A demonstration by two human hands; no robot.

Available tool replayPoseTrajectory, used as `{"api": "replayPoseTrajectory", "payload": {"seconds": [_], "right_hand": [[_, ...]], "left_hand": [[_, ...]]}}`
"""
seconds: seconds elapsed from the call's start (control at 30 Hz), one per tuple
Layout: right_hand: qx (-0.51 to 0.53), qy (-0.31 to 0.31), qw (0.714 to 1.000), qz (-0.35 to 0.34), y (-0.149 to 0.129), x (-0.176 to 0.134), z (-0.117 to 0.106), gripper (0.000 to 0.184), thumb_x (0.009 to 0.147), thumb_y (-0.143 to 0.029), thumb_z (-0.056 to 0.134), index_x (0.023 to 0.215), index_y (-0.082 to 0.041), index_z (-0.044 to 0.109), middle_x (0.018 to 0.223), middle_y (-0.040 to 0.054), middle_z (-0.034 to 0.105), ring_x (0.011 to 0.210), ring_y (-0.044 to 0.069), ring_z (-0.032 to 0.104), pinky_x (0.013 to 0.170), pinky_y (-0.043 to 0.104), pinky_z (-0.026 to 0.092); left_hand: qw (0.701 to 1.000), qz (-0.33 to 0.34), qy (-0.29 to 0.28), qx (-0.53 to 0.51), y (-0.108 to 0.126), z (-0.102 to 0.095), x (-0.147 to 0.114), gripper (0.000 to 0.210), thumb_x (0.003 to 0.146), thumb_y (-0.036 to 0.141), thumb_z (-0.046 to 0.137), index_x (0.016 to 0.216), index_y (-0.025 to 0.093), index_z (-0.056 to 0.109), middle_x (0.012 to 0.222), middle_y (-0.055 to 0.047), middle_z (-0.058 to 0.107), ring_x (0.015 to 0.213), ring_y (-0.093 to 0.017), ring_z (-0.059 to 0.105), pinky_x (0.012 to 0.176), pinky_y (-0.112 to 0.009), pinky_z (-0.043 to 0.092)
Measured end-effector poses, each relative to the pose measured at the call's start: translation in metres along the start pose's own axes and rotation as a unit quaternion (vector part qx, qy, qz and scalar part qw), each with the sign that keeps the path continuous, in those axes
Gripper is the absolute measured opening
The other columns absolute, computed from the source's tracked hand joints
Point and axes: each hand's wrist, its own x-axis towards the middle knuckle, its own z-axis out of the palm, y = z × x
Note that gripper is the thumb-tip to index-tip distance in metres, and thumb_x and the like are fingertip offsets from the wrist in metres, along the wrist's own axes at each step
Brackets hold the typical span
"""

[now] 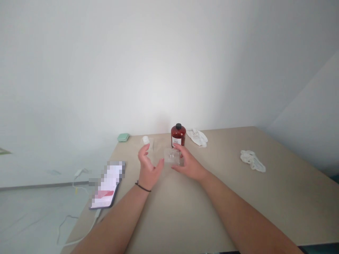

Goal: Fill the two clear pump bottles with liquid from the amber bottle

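My right hand [187, 161] is closed around the right side of a small clear plastic box [171, 156], thumb below and fingers above. To its left, my left hand [149, 168] is held open with the fingers curved and apart, nothing in its grasp. Just beyond the left fingers stands a clear container with a white cap [146, 140], its lower part partly hidden by that hand. Directly behind the box is a dark red-brown bottle [178, 133] with a black cap and a white label.
A lit phone [108, 185] lies at the table's left edge, with a white cable [91, 225] running from it. A small green case [123, 137] sits at the back left. Crumpled white cloths lie behind the bottle [197, 137] and farther right [253, 161]. A wall rises behind the table [169, 218].
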Motion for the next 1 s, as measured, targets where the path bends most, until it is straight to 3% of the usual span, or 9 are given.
{"api": "replayPoseTrajectory", "payload": {"seconds": [0.13,0.27,0.47,0.57,0.7,0.87,1.0], "right_hand": [[0.018,0.012,1.0,0.003,0.008,0.008,0.005,0.087,0.075,-0.026,0.076,0.15,-0.026,0.032,0.146,0.0155,0.045,0.132,0.03,0.047,0.105,0.051,0.042],[0.022,0.016,1.0,0.009,0.011,0.009,0.008,0.085,0.076,-0.026,0.075,0.15,-0.029,0.032,0.148,0.014,0.043,0.132,0.03,0.047,0.105,0.05,0.043],[-0.03,0.042,0.998,-0.037,0.011,0.004,-0.001,0.077,0.079,-0.036,0.073,0.146,-0.027,0.037,0.139,0.0137,0.047,0.127,0.03,0.048,0.105,0.051,0.042],[-0.058,0.123,0.991,-0.019,0.014,0.007,-0.012,0.064,0.085,-0.037,0.064,0.143,-0.027,0.041,0.133,0.0129,0.05,0.122,0.03,0.05,0.102,0.051,0.045],[-0.057,0.228,0.97,0.062,0.026,0.03,-0.023,0.074,0.08,-0.041,0.065,0.146,-0.027,0.035,0.143,0.015,0.042,0.124,0.031,0.048,0.097,0.051,0.048],[-0.062,0.207,0.973,0.078,0.033,0.068,-0.024,0.094,0.071,-0.04,0.073,0.149,-0.022,0.025,0.151,0.018,0.035,0.135,0.031,0.042,0.108,0.05,0.039],[-0.068,0.168,0.979,0.089,0.021,0.082,-0.023,0.09,0.071,-0.037,0.072,0.148,-0.023,0.027,0.14,0.0124,0.052,0.123,0.024,0.056,0.107,0.041,0.042]], "left_hand": [[0.993,-0.003,-0.108,-0.037,0.004,0.006,-0.006,0.069,0.08,0.024,0.068,0.138,0.022,0.03,0.135,-0.015,0.043,0.123,-0.027,0.049,0.095,-0.043,0.048],[0.986,-0.031,-0.16,-0.04,-0.003,0.012,-0.008,0.07,0.079,0.022,0.069,0.137,0.022,0.031,0.134,-0.015,0.043,0.124,-0.028,0.049,0.093,-0.044,0.05],[0.983,-0.06,-0.169,-0.045,-0.006,0.013,-0.006,0.061,0.082,0.019,0.064,0.136,0.023,0.035,0.131,-0.013,0.046,0.116,-0.025,0.053,0.091,-0.043,0.051],[0.979,-0.062,-0.187,-0.044,-0.004,0.012,-0.002,0.054,0.081,0.018,0.064,0.13,0.025,0.045,0.127,-0.01,0.049,0.114,-0.025,0.053,0.088,-0.04,0.052],[0.974,-0.056,-0.218,-0.032,-0.002,0.011,0.003,0.041,0.082,0.018,0.063,0.121,0.025,0.055,0.12,-0.008,0.051,0.115,-0.025,0.053,0.094,-0.041,0.05],[0.973,-0.071,-0.216,-0.024,-0.002,0.012,0.005,0.039,0.083,0.022,0.064,0.121,0.025,0.056,0.119,-0.008,0.052,0.113,-0.025,0.054,0.099,-0.045,0.048],[0.975,-0.069,-0.21,-0.017,-0.003,0.012,0.007,0.04,0.084,0.024,0.064,0.123,0.025,0.057,0.117,-0.008,0.054,0.114,-0.027,0.054,0.103,-0.048,0.044]]}}
